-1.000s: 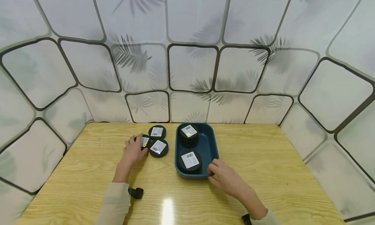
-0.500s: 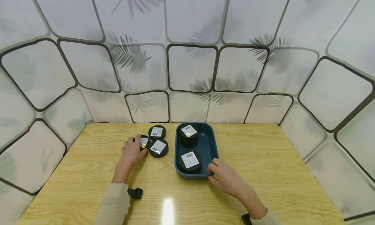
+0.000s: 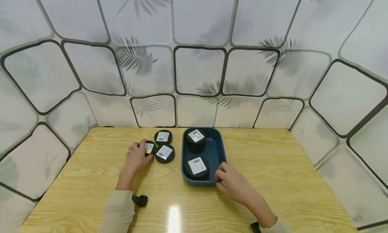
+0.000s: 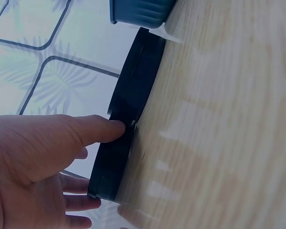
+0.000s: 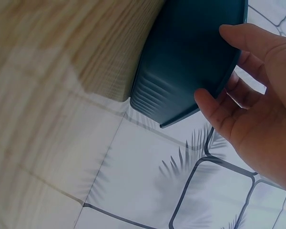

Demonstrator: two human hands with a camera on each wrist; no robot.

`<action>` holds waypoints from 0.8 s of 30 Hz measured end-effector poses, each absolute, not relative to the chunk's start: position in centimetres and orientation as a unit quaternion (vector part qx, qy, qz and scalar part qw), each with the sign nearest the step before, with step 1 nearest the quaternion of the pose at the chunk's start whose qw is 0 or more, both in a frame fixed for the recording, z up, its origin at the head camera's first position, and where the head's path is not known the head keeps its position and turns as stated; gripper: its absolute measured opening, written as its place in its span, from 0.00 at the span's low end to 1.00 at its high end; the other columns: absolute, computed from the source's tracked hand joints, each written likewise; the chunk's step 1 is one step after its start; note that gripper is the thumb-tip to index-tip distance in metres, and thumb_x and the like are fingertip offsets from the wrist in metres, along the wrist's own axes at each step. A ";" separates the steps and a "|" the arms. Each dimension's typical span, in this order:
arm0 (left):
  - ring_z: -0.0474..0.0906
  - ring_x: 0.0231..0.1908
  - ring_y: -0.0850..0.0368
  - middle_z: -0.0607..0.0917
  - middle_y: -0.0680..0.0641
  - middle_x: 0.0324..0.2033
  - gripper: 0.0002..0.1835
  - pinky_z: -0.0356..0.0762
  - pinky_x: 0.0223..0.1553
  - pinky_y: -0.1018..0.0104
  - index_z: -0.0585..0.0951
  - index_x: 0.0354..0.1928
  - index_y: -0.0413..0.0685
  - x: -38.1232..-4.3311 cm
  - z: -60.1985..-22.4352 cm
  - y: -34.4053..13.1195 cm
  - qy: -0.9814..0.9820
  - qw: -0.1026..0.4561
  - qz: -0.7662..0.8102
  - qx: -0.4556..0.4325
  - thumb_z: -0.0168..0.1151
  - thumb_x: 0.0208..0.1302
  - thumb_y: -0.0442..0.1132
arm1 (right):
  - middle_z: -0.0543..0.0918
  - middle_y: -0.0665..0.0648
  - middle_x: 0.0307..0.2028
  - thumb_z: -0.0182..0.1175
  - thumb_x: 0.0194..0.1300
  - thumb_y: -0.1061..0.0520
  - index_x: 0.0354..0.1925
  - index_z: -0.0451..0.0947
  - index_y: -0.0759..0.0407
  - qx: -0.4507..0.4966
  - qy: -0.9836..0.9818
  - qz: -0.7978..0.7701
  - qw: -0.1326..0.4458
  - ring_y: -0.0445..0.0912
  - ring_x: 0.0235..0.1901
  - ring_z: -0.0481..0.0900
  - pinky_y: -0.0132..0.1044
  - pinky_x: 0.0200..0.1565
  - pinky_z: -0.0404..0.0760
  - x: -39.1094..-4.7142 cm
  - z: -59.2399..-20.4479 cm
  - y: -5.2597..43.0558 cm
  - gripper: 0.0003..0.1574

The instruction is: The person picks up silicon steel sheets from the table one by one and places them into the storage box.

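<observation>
My left hand [image 3: 136, 156] grips a flat round black container [image 3: 150, 148] by its side, thumb on the near edge and fingers around the far side. In the left wrist view this black container [image 4: 113, 162] stands on the table with its side against another. Two more black containers with white barcode labels, a rear one [image 3: 163, 137] and a front one [image 3: 164, 153], lie just right of it. My right hand [image 3: 232, 184] pinches the near right corner of a dark blue tray [image 3: 222, 152]. The right wrist view has the tray's outer wall [image 5: 190, 57] between thumb and fingers.
Inside the tray, along its left side, are a stack of black containers [image 3: 195, 138] at the back and another black container [image 3: 197, 167] at the front. The wooden table [image 3: 266, 155] meets a patterned fabric wall [image 3: 200, 71] behind.
My left hand has shifted very slightly left around the black container. The right hand and tray stay in place.
</observation>
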State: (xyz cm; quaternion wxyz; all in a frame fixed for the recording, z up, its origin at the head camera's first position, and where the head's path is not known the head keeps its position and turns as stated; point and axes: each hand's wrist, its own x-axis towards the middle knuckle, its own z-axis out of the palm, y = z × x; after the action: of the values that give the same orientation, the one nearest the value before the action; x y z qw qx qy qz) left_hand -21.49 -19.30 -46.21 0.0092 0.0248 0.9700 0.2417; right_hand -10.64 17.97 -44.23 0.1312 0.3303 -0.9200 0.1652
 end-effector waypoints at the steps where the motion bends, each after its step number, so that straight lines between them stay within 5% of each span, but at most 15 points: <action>1: 0.57 0.62 0.22 0.59 0.22 0.63 0.41 0.58 0.59 0.29 0.55 0.73 0.36 -21.5 -46.2 -19.3 0.970 0.009 0.243 0.025 0.63 0.65 0.43 | 0.68 0.48 0.35 0.74 0.53 0.62 0.30 0.74 0.51 0.331 -0.919 0.166 0.133 0.40 0.34 0.66 0.33 0.35 0.74 -10.7 -44.2 18.0 0.16; 24: 0.57 0.61 0.22 0.60 0.22 0.62 0.43 0.58 0.58 0.29 0.56 0.73 0.35 -21.6 -46.3 -19.5 0.967 0.007 0.254 0.026 0.65 0.64 0.45 | 0.67 0.45 0.31 0.72 0.56 0.59 0.31 0.73 0.50 0.322 -0.927 0.153 0.111 0.39 0.32 0.65 0.32 0.33 0.72 -10.6 -44.1 18.0 0.15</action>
State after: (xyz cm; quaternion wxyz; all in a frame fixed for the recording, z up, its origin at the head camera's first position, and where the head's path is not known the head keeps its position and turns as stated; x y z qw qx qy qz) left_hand -21.62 -19.51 -46.31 0.0069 0.0264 0.9669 0.2536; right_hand -10.60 17.97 -44.08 0.1114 0.3225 -0.9275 0.1529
